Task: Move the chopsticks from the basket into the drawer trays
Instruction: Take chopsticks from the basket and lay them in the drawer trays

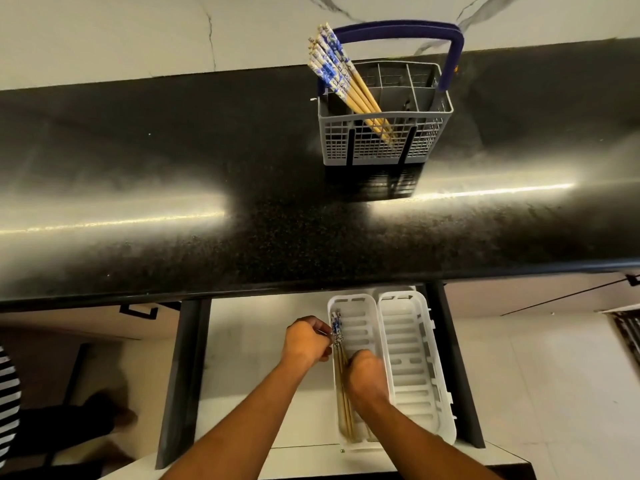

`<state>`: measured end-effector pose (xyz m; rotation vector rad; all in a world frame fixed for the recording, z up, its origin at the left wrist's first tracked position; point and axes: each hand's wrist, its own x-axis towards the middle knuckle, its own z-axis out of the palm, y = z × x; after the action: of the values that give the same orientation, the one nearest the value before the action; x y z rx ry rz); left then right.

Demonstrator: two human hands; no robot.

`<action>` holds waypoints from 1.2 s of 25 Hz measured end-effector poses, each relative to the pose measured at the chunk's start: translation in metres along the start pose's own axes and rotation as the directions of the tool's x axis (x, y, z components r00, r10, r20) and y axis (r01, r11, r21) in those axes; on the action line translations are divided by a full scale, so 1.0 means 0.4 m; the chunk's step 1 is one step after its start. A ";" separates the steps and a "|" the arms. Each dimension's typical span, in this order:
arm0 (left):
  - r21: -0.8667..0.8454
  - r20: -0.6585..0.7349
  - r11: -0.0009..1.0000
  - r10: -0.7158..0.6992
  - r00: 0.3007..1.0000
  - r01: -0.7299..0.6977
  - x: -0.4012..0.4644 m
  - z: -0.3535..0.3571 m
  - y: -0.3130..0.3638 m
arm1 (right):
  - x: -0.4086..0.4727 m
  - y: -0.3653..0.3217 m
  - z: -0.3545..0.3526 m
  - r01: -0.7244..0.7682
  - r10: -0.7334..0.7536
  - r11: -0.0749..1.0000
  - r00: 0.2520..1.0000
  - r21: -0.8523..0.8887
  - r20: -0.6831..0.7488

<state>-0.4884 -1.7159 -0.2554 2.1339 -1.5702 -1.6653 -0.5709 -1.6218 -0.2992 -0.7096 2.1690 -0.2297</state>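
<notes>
A grey cutlery basket (384, 147) with a blue handle stands on the black counter. Several chopsticks (341, 81) with blue-and-white patterned tops lean out of it to the upper left. Below, the open drawer holds two white slotted trays side by side: the left tray (360, 320) and the right tray (412, 341). A few chopsticks (341, 386) lie along the left tray's left side. My left hand (304, 341) pinches their patterned tops. My right hand (365, 375) is curled over their middle inside the left tray.
The glossy black counter (242, 202) spans the view, with a marble wall behind it. Dark drawer rails (183, 375) flank the white drawer floor (249, 341). A striped sleeve and dark shapes show at the lower left.
</notes>
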 end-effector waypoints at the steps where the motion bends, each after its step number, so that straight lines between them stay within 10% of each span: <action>1: -0.005 0.005 1.000 -0.008 1.000 0.008 0.000 -0.001 0.002 | -0.007 0.001 -0.005 0.013 -0.013 1.000 1.000 0.004 -0.010; 30: -0.085 0.047 0.994 -0.065 0.997 0.068 -0.006 -0.004 0.015 | -0.022 -0.002 0.002 0.175 -0.187 0.961 0.982 -0.213 -0.038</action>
<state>-0.4912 -1.7179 -0.2496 2.1441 -1.4245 -1.7771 -0.5657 -1.6176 -0.2935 -1.0351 2.2050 -0.1187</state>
